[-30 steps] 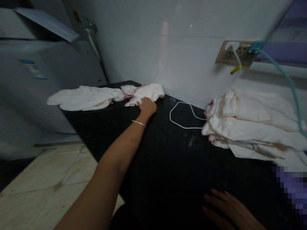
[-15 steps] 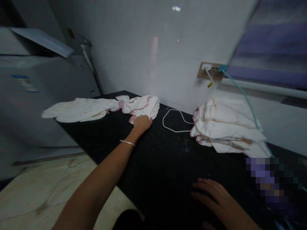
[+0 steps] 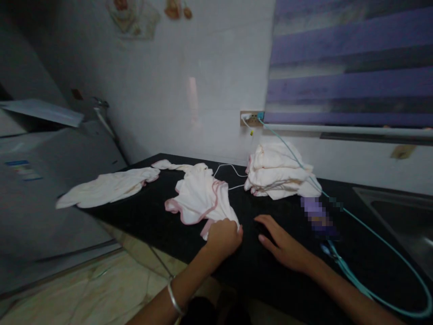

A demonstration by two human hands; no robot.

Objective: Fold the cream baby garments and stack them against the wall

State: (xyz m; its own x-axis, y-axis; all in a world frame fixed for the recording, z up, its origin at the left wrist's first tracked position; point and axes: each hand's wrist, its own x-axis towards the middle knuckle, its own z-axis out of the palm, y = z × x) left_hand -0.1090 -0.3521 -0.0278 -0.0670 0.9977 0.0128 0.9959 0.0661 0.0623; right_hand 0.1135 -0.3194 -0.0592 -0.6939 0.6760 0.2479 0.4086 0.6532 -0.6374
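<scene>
Right, black bench [image 3: 145, 221] spread wide across the middle, purple-striped blind [image 3: 355, 67] hanging at far right. Under it, just left, a rumpled stack of white cloths [image 3: 270, 174] at the bench's far side, near the wall. Then the pink-edged cloth [image 3: 196, 194], loose and creased mid-bench, narrow tail trailing to far left. Further left, a flatter white cloth [image 3: 108, 189], spilling past the bench's left edge. On to the right hand [image 3: 284, 248]: low at near right, thumb and fingers apart, contact with the bench impossible to tell. And the left hand [image 3: 225, 237], curled tight, pinching the pink-edged cloth's near right corner! Silver bracelet [image 3: 172, 295] behind it.
</scene>
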